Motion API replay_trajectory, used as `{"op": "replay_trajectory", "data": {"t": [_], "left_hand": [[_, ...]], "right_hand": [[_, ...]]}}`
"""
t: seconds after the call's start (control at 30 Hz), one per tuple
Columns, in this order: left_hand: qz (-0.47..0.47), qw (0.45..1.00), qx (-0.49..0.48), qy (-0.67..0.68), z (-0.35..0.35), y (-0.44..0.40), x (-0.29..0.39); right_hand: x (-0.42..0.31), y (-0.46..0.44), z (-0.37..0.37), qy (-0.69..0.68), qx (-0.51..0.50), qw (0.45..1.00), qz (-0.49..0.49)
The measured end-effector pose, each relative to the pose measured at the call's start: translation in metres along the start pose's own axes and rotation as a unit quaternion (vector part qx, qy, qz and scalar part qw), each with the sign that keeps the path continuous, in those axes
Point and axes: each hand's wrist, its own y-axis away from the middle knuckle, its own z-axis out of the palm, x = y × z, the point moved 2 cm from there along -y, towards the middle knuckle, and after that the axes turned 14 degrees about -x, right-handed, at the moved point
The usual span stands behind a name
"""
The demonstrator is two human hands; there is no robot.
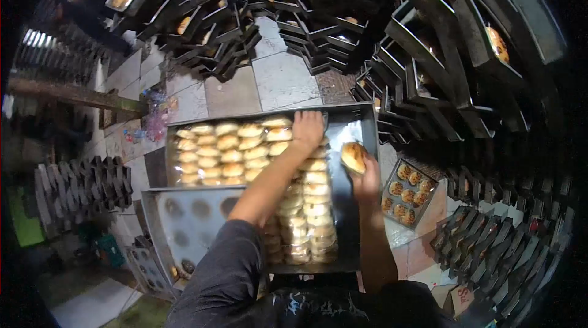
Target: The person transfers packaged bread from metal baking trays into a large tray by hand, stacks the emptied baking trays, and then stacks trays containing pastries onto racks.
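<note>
Bun (352, 156): in your right hand (367, 182), over the bare strip at the right of the deep tray (347, 221). Right grip: fingers and thumb closed on the bun's near side. Left hand (308, 127): at the far end of the packed rows (229, 143), fingers bent down; cannot tell whether they pinch anything. Step in hand, by judgement: placing buns in rows. Next move seems to call for a light hold and a level bun. Surface: deep tray overlaps a flat tray (187, 210) with dark round marks. Room: tiled floor (278, 77), stacked dark trays (211, 52) around you.
</note>
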Motion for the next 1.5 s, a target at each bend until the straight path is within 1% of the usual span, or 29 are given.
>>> {"op": "replay_trajectory", "data": {"t": [0.07,0.13,0.2,0.27,0.3,0.33,0.37,0.4,0.47,0.5,0.53,0.6,0.63,0.67,0.73,0.8,0.9,0.97,1.0,1.07,1.13,1.2,1.23,1.27,1.33,1.37,1.4,1.47,1.5], "left_hand": [[-0.041,0.999,-0.025,-0.01,0.011,-0.007,0.004],[-0.027,0.998,0.052,-0.013,0.015,0.007,0.009],[0.001,0.998,-0.013,-0.061,0.02,0.028,0.015],[-0.042,0.997,-0.064,-0.026,0.018,0.045,0.023],[-0.042,0.999,-0.028,-0.011,0.029,0.044,0.021],[-0.039,0.999,0.01,0.004,0.039,0.041,0.017],[-0.04,0.999,0.007,0.003,0.038,0.04,0.017],[-0.026,0.999,0.024,0.01,0.032,0.04,0.018],[-0.012,0.999,0.035,0.016,0.023,0.04,0.018],[-0.005,0.989,0.106,0.104,0.018,0.04,0.015],[0.006,0.983,0.146,0.115,0.011,0.037,0.012],[0.02,0.975,0.186,0.123,0.006,0.028,0.007],[0.001,0.979,0.175,0.103,0.008,0.021,0.004],[-0.016,0.983,0.161,0.084,0.01,0.016,0.002],[-0.04,0.986,0.153,0.061,0.015,0.016,-0.004],[0.016,0.981,0.174,0.081,0.014,0.023,-0.009],[0.007,0.989,0.122,0.083,0.022,0.02,-0.01],[-0.01,0.997,0.054,0.058,0.026,0.017,-0.008],[-0.013,0.999,0.025,0.043,0.028,0.017,-0.006],[-0.033,0.997,0.014,0.07,0.028,0.02,0.0],[0.002,0.994,0.021,0.11,0.027,0.031,0.003],[0.028,0.966,0.02,0.255,0.013,0.071,0.016],[0.032,0.954,0.028,0.297,0.011,0.102,0.023],[0.037,0.939,0.038,0.339,0.01,0.138,0.029],[0.021,0.925,0.065,0.373,0.008,0.226,0.032],[0.012,0.906,0.111,0.408,0.013,0.272,0.025],[-0.004,0.883,0.155,0.444,0.015,0.317,0.016],[-0.199,0.847,0.173,0.462,0.024,0.412,-0.011],[-0.286,0.816,0.184,0.468,0.044,0.456,-0.033]], "right_hand": [[0.025,-0.04,-0.018,0.019,0.031,0.999,0.022],[0.027,-0.07,-0.014,-0.017,0.023,0.997,0.078],[0.024,-0.096,-0.006,-0.065,0.006,0.99,0.127],[0.035,-0.12,-0.005,-0.063,0.037,0.939,0.335],[0.055,-0.131,-0.009,0.01,0.027,0.938,0.346],[0.078,-0.145,-0.009,0.006,0.027,0.936,0.35],[0.102,-0.162,-0.008,0.16,-0.019,0.935,0.315],[0.111,-0.173,0.0,0.311,-0.064,0.909,0.271],[0.12,-0.174,0.01,0.218,-0.063,0.917,0.327],[0.116,-0.17,0.012,0.2,-0.118,0.919,0.319],[0.109,-0.166,0.016,0.178,-0.172,0.918,0.309],[0.089,-0.156,-0.005,0.116,-0.116,0.933,0.32],[0.076,-0.155,-0.017,0.206,-0.058,0.925,0.315],[0.082,-0.151,-0.02,0.205,-0.055,0.925,0.316],[0.085,-0.147,-0.024,0.36,-0.023,0.93,0.077],[0.104,-0.145,-0.008,0.373,-0.054,0.92,0.104],[0.119,-0.157,0.007,0.276,-0.117,0.941,0.157],[0.11,-0.162,0.009,0.461,-0.152,0.857,0.173],[0.107,-0.163,0.007,0.454,-0.139,0.869,0.143],[0.089,-0.144,0.01,0.335,-0.024,0.937,0.1],[0.094,-0.129,0.013,0.306,-0.045,0.944,0.12],[0.121,-0.117,0.02,0.238,-0.2,0.934,0.176],[0.112,-0.119,0.031,0.307,-0.263,0.897,0.181],[0.108,-0.121,0.036,0.31,-0.245,0.894,0.214],[0.107,-0.121,0.027,0.161,-0.257,0.928,0.217],[0.094,-0.112,0.026,0.166,-0.263,0.922,0.231],[0.063,-0.1,0.03,0.151,-0.162,0.955,0.198],[0.018,-0.058,0.053,0.127,0.036,0.982,0.132],[0.007,-0.027,0.07,0.124,-0.001,0.988,0.089]]}}
